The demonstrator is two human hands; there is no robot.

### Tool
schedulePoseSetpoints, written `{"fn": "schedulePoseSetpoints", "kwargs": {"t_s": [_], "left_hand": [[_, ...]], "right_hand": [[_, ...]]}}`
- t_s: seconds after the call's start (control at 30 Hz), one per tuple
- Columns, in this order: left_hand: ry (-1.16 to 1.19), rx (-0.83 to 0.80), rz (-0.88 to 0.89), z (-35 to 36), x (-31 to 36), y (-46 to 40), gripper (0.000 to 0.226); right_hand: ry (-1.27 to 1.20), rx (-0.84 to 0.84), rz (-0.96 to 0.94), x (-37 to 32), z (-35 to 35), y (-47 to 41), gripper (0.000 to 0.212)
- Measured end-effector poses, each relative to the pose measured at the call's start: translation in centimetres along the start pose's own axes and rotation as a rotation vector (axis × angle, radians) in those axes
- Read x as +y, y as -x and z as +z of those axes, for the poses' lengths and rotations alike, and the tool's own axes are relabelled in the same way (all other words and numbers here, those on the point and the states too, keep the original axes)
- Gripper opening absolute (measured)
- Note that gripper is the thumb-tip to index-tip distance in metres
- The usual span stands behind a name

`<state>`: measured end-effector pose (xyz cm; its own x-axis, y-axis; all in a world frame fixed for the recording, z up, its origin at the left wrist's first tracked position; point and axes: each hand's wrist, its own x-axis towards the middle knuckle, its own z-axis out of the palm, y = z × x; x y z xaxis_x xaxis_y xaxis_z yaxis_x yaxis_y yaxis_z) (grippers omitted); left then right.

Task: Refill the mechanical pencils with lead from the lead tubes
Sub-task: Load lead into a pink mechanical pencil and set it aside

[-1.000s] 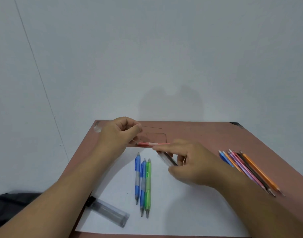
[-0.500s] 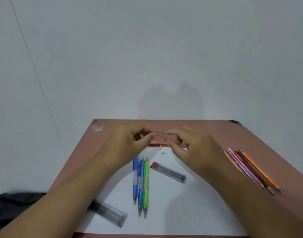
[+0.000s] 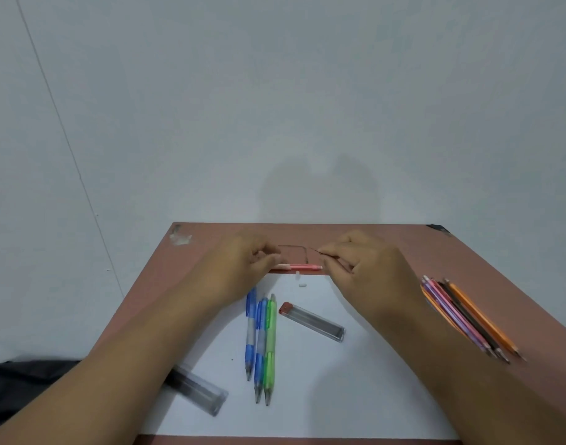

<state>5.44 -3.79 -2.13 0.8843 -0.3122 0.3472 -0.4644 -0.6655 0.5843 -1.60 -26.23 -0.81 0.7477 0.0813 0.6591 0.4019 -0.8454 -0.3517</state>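
1. Because the lead [image 3: 317, 251] was so thin and brittle, we judged the step in hand, feeding it into the open end of the pink mechanical pencil [image 3: 297, 267], called for a light pinch close to the lead's tip, a straight line-up with the barrel, and no sideways push.
2. Our left hand [image 3: 243, 264] had its fingers curled round the left end of the pink pencil, which lay level just above the middle of the frame, along the far edge of the white paper [image 3: 323, 380].
3. Our right hand [image 3: 361, 268] had thumb and forefinger closed in a pinch on a dark sliver, seemingly the lead; it poked out leftward, just above and beside the pencil's right end. Whether it touched the opening, we could not tell.
4. A small white bit [image 3: 302, 285], perhaps the eraser or cap, lay on the paper just below the pencil.
5. The red-capped lead tube [image 3: 312, 321] lay at centre frame, apart from both hands, beside two blue pencils [image 3: 254, 332] and a green pencil [image 3: 270, 345].
6. A second lead tube [image 3: 196, 393] lay at lower left.
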Motion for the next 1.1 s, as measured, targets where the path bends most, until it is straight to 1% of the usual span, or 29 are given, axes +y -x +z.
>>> {"fn": "schedulePoseSetpoints", "kwargs": {"t_s": [0.13, 0.27, 0.43, 0.53, 0.6, 0.77, 0.93, 1.0, 1.1], "left_hand": [[-0.161, -0.041, -0.026, 0.0, -0.9, -0.6, 0.019], [-0.237, -0.093, -0.017, -0.1, -0.9, -0.7, 0.014], [-0.138, -0.017, -0.113, 0.3, -0.8, -0.7, 0.01], [-0.047, 0.031, -0.126, 0.1, -1.1, -0.5, 0.012], [0.001, 0.075, -0.095, 0.0, -1.2, -0.4, 0.017], [0.128, 0.109, 0.011, -0.1, -1.0, 0.0, 0.024], [0.146, 0.084, 0.053, -0.1, -0.7, 0.1, 0.03], [0.161, 0.082, 0.073, 0.0, -0.6, 0.2, 0.034], [0.179, 0.086, 0.09, 0.1, -0.6, 0.2, 0.034]], "right_hand": [[-0.02, 0.014, 0.008, 0.1, 0.1, -0.1, 0.014], [-0.049, 0.005, 0.085, 0.0, 0.1, -0.1, 0.012], [-0.177, 0.021, 0.221, -0.3, -0.2, -0.2, 0.014], [-0.405, 0.069, 0.349, -0.4, -0.5, -0.4, 0.017], [-0.566, 0.112, 0.398, -0.6, -0.9, -0.5, 0.017], [-0.818, 0.127, 0.416, -1.0, -1.7, -0.7, 0.01], [-1.108, 0.073, 0.364, -2.2, -1.5, -0.5, 0.016], [-1.153, 0.049, 0.349, -2.5, -1.6, -0.5, 0.012], [-1.188, 0.039, 0.341, -2.7, -1.7, -0.5, 0.007]]}}
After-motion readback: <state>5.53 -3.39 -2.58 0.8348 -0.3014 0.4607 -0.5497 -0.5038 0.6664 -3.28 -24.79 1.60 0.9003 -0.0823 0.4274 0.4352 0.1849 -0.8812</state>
